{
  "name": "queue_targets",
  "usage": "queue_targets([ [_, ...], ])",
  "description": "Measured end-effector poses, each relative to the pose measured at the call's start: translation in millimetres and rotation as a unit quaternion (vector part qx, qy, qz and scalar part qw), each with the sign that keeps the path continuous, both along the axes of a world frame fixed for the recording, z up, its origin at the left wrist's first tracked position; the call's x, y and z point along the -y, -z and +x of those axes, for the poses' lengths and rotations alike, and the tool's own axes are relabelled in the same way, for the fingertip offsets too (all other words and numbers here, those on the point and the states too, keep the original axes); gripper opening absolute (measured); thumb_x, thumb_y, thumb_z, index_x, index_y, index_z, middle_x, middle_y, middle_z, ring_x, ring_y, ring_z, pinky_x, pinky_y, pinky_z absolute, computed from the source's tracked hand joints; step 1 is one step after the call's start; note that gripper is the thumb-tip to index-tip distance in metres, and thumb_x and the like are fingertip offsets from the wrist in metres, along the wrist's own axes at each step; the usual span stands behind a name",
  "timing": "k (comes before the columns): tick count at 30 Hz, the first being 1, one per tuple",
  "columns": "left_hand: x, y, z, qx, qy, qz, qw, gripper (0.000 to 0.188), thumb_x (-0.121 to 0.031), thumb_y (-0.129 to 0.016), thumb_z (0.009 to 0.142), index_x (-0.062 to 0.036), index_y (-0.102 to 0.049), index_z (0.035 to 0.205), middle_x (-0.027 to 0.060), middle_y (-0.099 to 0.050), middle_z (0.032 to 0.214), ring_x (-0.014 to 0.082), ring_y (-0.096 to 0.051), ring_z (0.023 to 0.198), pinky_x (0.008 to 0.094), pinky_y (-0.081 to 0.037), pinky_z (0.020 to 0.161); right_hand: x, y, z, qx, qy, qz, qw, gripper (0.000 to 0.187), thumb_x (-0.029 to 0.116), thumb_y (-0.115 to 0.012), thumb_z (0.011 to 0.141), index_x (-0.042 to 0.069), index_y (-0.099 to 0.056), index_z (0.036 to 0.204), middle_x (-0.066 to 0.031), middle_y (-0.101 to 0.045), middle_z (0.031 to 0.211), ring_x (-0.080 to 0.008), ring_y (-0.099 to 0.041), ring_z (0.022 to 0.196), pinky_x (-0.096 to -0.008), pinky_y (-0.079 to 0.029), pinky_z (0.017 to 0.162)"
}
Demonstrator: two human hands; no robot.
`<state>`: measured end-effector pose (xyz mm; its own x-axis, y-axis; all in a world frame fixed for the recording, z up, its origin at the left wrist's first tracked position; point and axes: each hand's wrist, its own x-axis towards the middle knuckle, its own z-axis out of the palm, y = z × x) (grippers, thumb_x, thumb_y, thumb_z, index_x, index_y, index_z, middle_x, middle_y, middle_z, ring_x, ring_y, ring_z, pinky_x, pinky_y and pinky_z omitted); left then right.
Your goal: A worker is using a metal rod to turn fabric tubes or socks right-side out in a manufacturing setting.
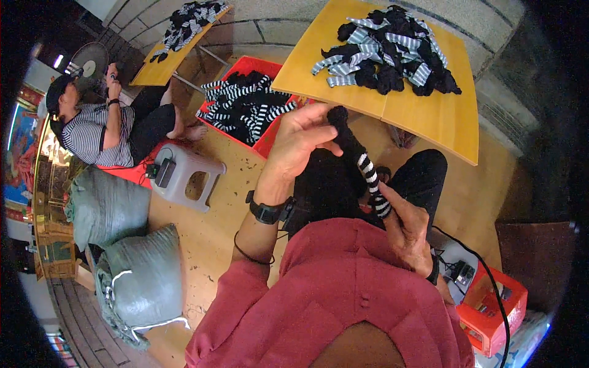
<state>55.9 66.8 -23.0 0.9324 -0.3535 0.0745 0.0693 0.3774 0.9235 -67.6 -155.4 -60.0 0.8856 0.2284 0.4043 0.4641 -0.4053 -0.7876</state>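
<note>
Between my hands a long, narrow knitted piece [350, 141] is stretched over my lap; it looks like a sock or a long glove, I cannot tell which. One end is plain black, the other has black and white stripes. My left hand [300, 138] has its thumb and fingers at the black end, pinching its edge. At the striped end, nearer my body, my right hand [408, 230] grips the fabric between thumb and fingers. The fingertips of my right hand are partly hidden.
A yellow table [423, 122] ahead bears a heap of similar knitted pieces [389, 52]. A red bin [261, 150] beside it holds more striped ones. Left are a grey plastic stool [193, 175], stuffed sacks [144, 282] and a seated person [101, 132]. A red crate [497, 306] stands right.
</note>
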Motion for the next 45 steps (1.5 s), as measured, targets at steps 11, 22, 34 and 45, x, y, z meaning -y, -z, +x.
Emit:
queue_targets([
  [11,11,25,-1,-0.062,-0.124,-0.102,0.985,0.026,-0.001,-0.053,0.078,-0.0002,-0.056,0.104,0.0063,-0.06,0.092,0.016,-0.059,0.074,0.0323,-0.054,0.058,-17,-6,-9,-0.071,0.041,0.065,0.994,0.04,-0.01,-0.047,0.077,-0.004,-0.051,0.116,-0.0165,-0.064,0.082,-0.0171,-0.062,0.069,-0.0255,-0.048,0.062],
  [22,43,38,-28,-0.094,-0.143,-0.203,0.964,0.013,-0.003,-0.048,0.079,-0.0018,-0.056,0.089,0.0044,-0.059,0.078,0.0152,-0.058,0.066,0.0284,-0.05,0.057,-24,-1,-1,-0.088,0.073,0.076,0.991,0.039,-0.01,-0.047,0.077,-0.002,-0.053,0.114,-0.0136,-0.064,0.083,-0.0159,-0.062,0.07,-0.0247,-0.048,0.063],
  [34,34,32,-4,-0.099,-0.127,-0.121,0.979,0.015,-0.015,-0.059,0.085,-0.0038,-0.06,0.095,0.0012,-0.061,0.085,0.0102,-0.057,0.067,0.0223,-0.045,0.054,-6,-2,-2,-0.126,0.02,0.117,0.985,0.041,-0.009,-0.048,0.077,-0.001,-0.051,0.117,-0.0116,-0.058,0.074,-0.0123,-0.057,0.065,-0.0248,-0.045,0.058],
  [45,70,42,-6,-0.143,-0.041,-0.151,0.977,0.013,-0.014,-0.058,0.086,-0.0077,-0.056,0.096,-0.0021,-0.057,0.085,0.0096,-0.055,0.071,0.0239,-0.044,0.062,4,16,-13,-0.112,0.088,0.141,0.98,0.041,-0.006,-0.052,0.08,0.0,-0.048,0.12,-0.0106,-0.059,0.076,-0.0123,-0.057,0.071,-0.0262,-0.046,0.063],
])
